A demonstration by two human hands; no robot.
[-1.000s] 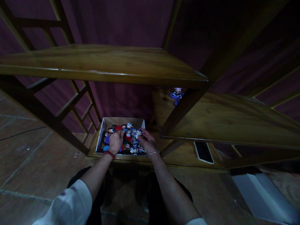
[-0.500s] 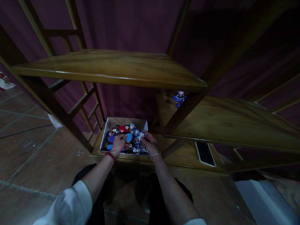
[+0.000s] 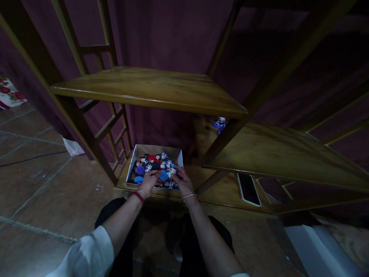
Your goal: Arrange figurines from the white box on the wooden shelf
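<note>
A shallow open box (image 3: 132, 163) on the low shelf holds several small toy figurines (image 3: 151, 159) and round coloured discs. Over its front part, my left hand (image 3: 150, 181) is closed, with its fingertips pinching the edge of a blue round disc (image 3: 163, 175). My right hand (image 3: 182, 181) grips a small figurine with white and blue-purple colouring (image 3: 172, 170) at the box's right side. Disc and figurine are close together; whether they touch I cannot tell. A purple disc (image 3: 140, 170) and another blue disc (image 3: 138, 179) lie left of my left hand.
Above the box runs a wooden shelf (image 3: 146, 89), with slanting posts at both sides. One figurine on a purple base (image 3: 220, 123) stands on the middle shelf (image 3: 263, 152). A phone (image 3: 248, 189) lies on the low shelf to the right. A pale box (image 3: 315, 247) sits at lower right.
The blue disc, held in my left hand, has shifted right and down, closer to the figurine in my right hand. The camera view has also shifted slightly.
</note>
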